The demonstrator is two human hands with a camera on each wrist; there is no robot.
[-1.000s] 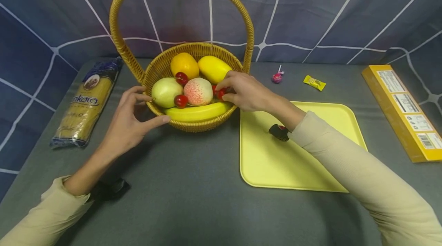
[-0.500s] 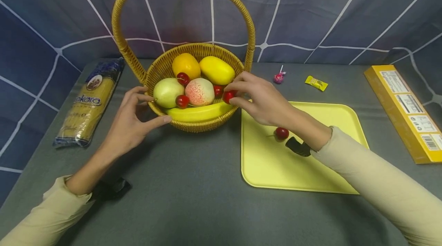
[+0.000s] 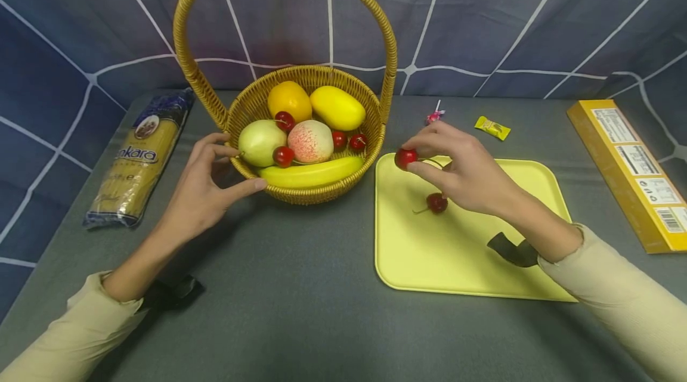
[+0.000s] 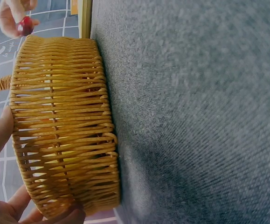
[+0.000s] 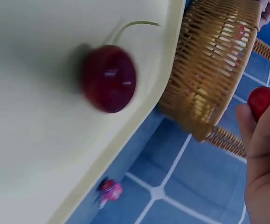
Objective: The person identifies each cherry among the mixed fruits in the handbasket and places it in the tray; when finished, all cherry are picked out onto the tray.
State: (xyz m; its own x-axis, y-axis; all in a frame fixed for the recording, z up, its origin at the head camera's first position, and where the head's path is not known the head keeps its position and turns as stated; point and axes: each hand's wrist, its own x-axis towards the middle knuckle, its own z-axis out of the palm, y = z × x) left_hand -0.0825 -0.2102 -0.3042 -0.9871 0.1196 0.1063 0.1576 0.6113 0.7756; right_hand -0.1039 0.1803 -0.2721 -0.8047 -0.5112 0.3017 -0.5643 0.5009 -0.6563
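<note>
**Cherry held over tray, basket steadied**

Cherry (image 3: 405, 158) sits pinched in the fingertips of the right hand (image 3: 467, 170), above the near-left part of the yellow tray (image 3: 515, 275), just right of the basket rim. A second cherry (image 3: 437, 202) w/ stem already lies on the tray, under the hand. Step in hand looks like moving cherries from basket to tray; next move prob. calls for lowering the fruit and letting go beside the first one w/o it rolling off.

Left hand (image 3: 201, 191) spans the wicker basket (image 3: 316, 191) at its left wall, fingers spread wide, thumb along the front, steadying it.

Basket holds an orange (image 3: 288, 99), yellow mango (image 3: 337, 108), pale green fruit (image 3: 260, 142), peach (image 3: 310, 141), banana (image 3: 311, 173), plus four cherries among them.

Further out: pasta pkg (image 3: 136, 158) at left, lollipop (image 3: 432, 115) and yellow candy (image 3: 491, 127) behind the tray, yellow box (image 3: 633, 173) at right.
</note>
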